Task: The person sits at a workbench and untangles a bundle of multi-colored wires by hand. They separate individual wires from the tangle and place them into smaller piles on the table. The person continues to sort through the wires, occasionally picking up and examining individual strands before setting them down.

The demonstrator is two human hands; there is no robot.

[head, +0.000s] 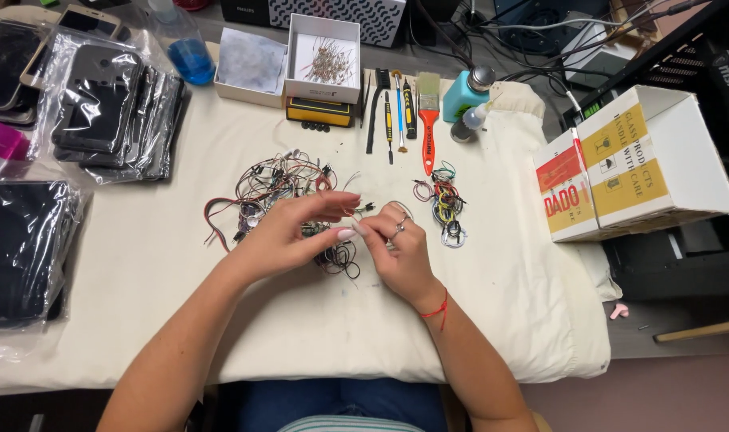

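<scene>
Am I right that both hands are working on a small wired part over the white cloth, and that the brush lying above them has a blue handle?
Not quite: the head view shows the brush has a red handle. The rest holds: the left hand and right hand meet on a small wired part over the white cloth.

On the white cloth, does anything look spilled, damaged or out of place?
Nothing looks spilled or broken. Only the tangled heap of thin coloured wires looks messy; the left hand and right hand pinch strands beside it.

Red-handled brush point(428, 120), teal bottle point(463, 94), cream cloth point(500, 264), red, purple and black wires point(260, 188).
</scene>
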